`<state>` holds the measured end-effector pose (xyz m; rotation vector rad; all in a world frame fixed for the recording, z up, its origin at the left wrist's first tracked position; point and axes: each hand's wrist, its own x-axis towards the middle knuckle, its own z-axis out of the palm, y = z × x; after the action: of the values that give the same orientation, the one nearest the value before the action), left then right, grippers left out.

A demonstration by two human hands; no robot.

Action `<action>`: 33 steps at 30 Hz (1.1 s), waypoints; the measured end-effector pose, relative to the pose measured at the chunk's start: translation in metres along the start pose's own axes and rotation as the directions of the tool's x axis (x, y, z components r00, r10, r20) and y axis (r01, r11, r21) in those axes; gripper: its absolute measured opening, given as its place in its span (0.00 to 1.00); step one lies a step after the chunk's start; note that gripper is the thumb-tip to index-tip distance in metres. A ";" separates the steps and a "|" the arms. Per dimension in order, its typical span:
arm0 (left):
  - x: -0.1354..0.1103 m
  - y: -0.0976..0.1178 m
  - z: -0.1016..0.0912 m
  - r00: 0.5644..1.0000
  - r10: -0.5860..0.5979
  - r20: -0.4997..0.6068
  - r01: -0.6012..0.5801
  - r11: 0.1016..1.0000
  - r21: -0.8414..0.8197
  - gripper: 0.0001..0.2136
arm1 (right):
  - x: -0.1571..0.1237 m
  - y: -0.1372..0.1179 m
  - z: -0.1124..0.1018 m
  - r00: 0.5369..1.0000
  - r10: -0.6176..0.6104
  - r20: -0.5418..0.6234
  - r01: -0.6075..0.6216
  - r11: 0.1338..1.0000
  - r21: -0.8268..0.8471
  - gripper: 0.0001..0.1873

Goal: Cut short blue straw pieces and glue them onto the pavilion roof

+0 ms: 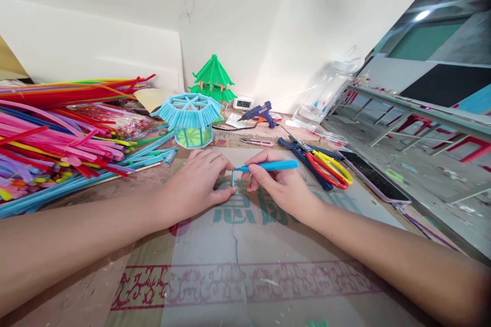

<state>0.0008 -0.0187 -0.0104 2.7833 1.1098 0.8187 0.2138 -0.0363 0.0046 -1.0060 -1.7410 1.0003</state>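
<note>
Clearly, the person's left hand [203, 179] pinched a short, thin, light-blue strip [233, 179] between thumb and fingertip, in front of and to the right of the round, light-blue pavilion made of fuzzy stems [180, 104]. The right hand [282, 184], farther right of the pavilion, gripped a slim, bright-blue marker pen [280, 165], its tip at the strip's upper end; whether the two touched could not be told. Under both hands, a printed cardboard sheet [207, 250] spread in front of the pavilion.

The pavilion itself was open at the top, with spokes crossing the opening, and a pale-green floor showed between its posts. Well to its right, a large, transparent plastic bottle [324, 94] held a little clear liquid at the bottom. To the pavilion's left, a crinkled, transparent plastic bag [123, 118] had reddish pieces in it, too blurred to identify, and a heap of multicoloured fuzzy stems [69, 148] lay beside it. Just behind the pavilion rose a green, two-tiered pagoda [213, 74]; to the pavilion's right were a small white digital clock [243, 103] and a dark-blue glue gun [263, 111].
</note>
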 end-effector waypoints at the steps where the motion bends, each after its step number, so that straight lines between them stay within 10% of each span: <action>1: 0.000 0.000 0.000 1.000 -0.001 0.000 0.001 1.000 0.002 0.12 | 0.000 0.000 0.000 1.000 0.012 0.005 -0.012 1.000 0.008 0.09; 33: 0.000 0.001 -0.001 1.000 0.018 -0.005 -0.018 1.000 -0.008 0.11 | -0.002 -0.001 0.000 1.000 0.021 -0.016 -0.021 0.999 0.035 0.14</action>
<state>0.0006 -0.0198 -0.0090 2.7904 1.0819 0.8298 0.2142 -0.0379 0.0047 -1.0096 -1.6968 1.0296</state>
